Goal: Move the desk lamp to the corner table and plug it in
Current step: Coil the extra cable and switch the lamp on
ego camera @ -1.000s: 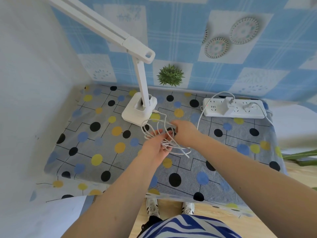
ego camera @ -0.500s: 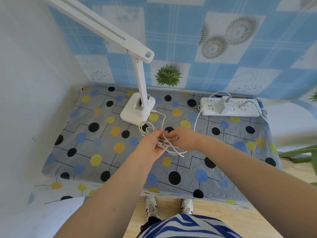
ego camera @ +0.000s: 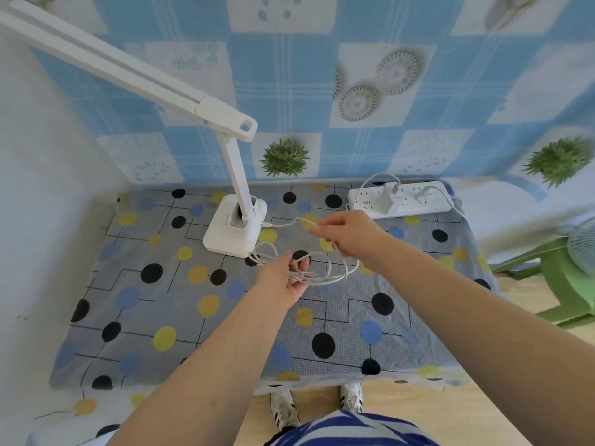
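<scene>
Head view, near to far. Person's striped top and shoes cut off at bottom edge. Left hand (ego camera: 285, 278) in front of desk lamp (ego camera: 236, 228) base, fingers curled around bundled loops of white cord (ego camera: 322, 272). Right hand (ego camera: 351, 235) right of base, pinching single cord strand; strand runs to port on base side. Lamp white, upright on spotted tablecloth (ego camera: 161, 300), near back left corner; arm cut off at upper left. Power strip (ego camera: 405, 201) right of lamp, white adapter (ego camera: 391, 196) plugged in; second plug blurred.

Home room: patterned wall cloth (ego camera: 322, 91), cloth-covered corner table (ego camera: 161, 300), wood floor (ego camera: 418, 403).
</scene>
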